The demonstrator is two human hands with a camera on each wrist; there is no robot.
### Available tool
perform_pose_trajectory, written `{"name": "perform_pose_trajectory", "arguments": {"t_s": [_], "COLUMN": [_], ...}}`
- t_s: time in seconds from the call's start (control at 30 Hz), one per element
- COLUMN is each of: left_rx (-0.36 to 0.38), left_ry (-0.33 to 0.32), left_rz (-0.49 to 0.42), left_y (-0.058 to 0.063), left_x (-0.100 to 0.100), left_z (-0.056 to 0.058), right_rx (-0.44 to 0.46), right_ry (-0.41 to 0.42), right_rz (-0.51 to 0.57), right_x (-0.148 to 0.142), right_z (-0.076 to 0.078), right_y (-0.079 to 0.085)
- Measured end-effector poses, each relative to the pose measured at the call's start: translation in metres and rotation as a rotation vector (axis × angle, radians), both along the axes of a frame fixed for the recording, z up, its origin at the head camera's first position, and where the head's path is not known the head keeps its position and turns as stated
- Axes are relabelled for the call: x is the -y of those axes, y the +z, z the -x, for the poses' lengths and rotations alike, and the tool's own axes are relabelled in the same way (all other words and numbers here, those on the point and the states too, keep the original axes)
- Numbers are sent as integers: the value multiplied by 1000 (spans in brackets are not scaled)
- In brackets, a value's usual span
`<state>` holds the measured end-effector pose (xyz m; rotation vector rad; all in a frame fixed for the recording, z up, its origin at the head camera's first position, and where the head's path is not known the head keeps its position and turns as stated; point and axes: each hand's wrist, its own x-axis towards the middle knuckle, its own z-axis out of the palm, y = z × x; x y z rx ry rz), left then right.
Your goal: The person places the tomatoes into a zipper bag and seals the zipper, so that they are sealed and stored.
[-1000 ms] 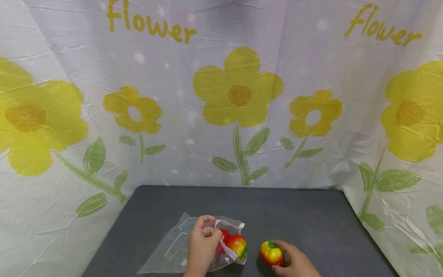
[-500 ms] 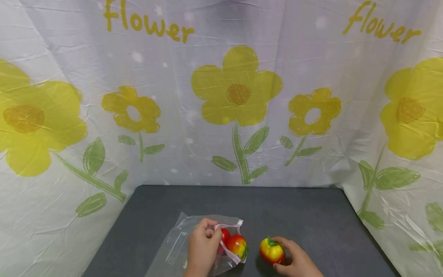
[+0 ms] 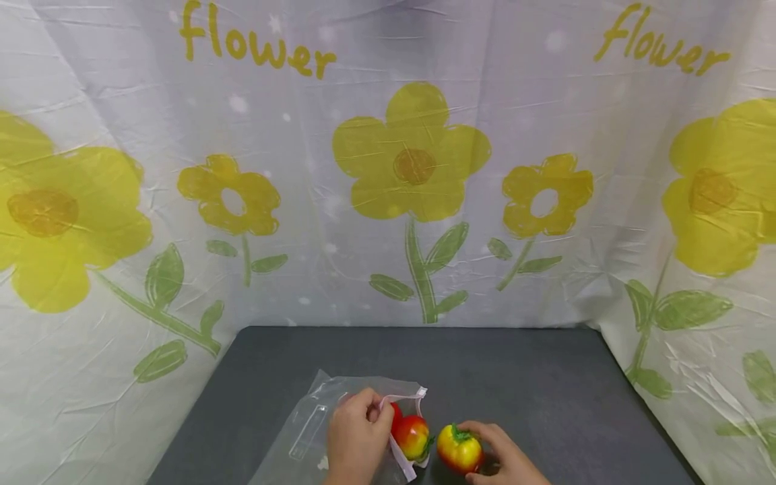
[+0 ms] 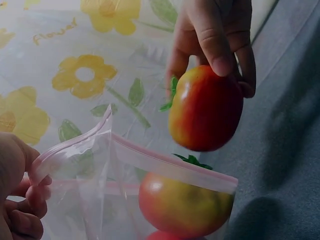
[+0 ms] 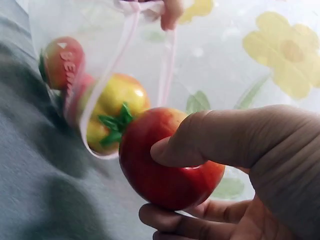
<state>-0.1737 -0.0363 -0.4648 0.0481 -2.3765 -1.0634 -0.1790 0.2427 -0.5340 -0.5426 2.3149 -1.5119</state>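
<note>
In the head view, my left hand (image 3: 359, 434) pinches the pink-edged mouth of a clear zip bag (image 3: 309, 431). Its opening faces right. Inside, near the mouth, lies a red-and-yellow tomato (image 3: 412, 436) with green leaves at its top, and more red fruit shows behind it. My right hand (image 3: 506, 455) grips another red-and-yellow tomato (image 3: 459, 449) just right of the bag. In the left wrist view, this held tomato (image 4: 207, 110) hangs close above the bag's pink strip (image 4: 170, 165). The right wrist view has my thumb across its red side (image 5: 145, 155), overlapping the bagged tomato (image 5: 122, 95).
A dark grey table (image 3: 485, 370) carries everything. Behind and on both sides hangs a pale curtain (image 3: 327, 269) printed with yellow flowers. The bag's loose end spreads left, toward the near edge of the head view.
My right hand has brought its tomato left, nearer the bag mouth. My left hand keeps its pinch on the bag's edge, and its fingers have shifted slightly.
</note>
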Motion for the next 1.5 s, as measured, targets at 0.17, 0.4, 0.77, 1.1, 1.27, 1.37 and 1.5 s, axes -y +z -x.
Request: {"name": "perform_pose_trajectory", "arguments": {"t_s": [0.17, 0.4, 0.77, 1.1, 1.27, 1.37, 1.5], "left_rx": [18, 55, 107, 104, 116, 113, 150], "left_ry": [9, -22, -38, -112, -129, -141, -140], "left_rz": [-6, -128, -213, -275, -279, -286, -297], "left_y": [-1, -6, -11, -12, -11, -11, -12], "left_x": [-1, 0, 0, 1, 1, 2, 2], "left_z": [0, 3, 5, 7, 7, 7, 8], "right_rx": [4, 40, -27, -77, -103, -86, -31], "right_ry": [37, -76, -202, -262, -248, -189, -137], "right_rz": [-3, 34, 66, 136, 80, 78, 116], "right_x": [10, 38, 58, 76, 82, 84, 85], "right_z": [2, -11, -3, 3, 8, 11, 12], "right_y": [-9, 14, 15, 19, 26, 31, 33]}}
